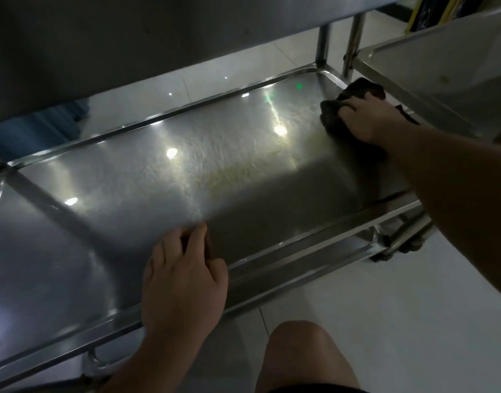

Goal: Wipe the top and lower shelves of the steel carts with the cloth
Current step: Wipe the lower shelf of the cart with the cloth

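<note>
The steel cart's lower shelf (pixel 147 177) fills the view, shiny with light reflections and faint smears. At its far right corner my right hand (pixel 368 120) grips a bunched dark cloth (pixel 357 89) and holds it down on the steel. My left hand (pixel 184 279) rests on the shelf by the near rim, fingers loosely bent and holding nothing. The cart's top shelf (pixel 130 46) hangs over the far side, and I see only its underside.
A second steel cart (pixel 442 61) stands close on the right, its shelf just beyond the cloth. Upright posts (pixel 324 43) rise at the far right corner. A caster (pixel 411 245) sits under the near right corner. My knee (pixel 300 353) is over white floor tiles.
</note>
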The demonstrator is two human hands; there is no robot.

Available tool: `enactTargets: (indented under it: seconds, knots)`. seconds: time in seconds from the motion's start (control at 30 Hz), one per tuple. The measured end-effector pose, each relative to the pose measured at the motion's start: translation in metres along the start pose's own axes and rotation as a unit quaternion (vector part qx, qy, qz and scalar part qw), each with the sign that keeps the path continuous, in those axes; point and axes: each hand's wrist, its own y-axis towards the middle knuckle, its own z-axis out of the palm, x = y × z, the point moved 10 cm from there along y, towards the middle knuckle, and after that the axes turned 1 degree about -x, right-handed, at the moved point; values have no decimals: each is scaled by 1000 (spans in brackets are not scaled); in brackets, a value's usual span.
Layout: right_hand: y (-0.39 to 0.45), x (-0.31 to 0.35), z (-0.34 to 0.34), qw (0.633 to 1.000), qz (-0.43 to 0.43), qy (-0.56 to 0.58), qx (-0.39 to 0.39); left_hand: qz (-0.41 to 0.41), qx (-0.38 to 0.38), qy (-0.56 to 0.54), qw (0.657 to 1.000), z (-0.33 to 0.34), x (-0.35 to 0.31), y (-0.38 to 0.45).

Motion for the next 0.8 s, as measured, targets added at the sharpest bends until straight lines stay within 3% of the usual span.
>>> enactTargets:
  seconds: [0.17, 0.33, 0.43, 0.53, 0.67, 0.8]
  knots:
    - [16, 31, 9, 998, -59, 13, 25, -4, -2, 5, 1000, 1, 0, 1]
    - [-78, 50, 22, 980, -164, 95, 53, -8, 4, 11, 1000, -3, -1, -1]
    - [-142, 42, 36, 971, -201, 81, 97, -1, 11, 19, 1000, -4, -4, -2]
    - [-157, 5, 35, 984, -139, 38, 107, -2, 35, 23, 999, -4, -4, -2]
    - [-113, -55, -1, 999, 32, 3, 16, 5, 36, 22, 999, -4, -6, -2]
    - [-102, -60, 3, 992, 121, 24, -29, -2, 46, 19, 999, 5, -1, -2]
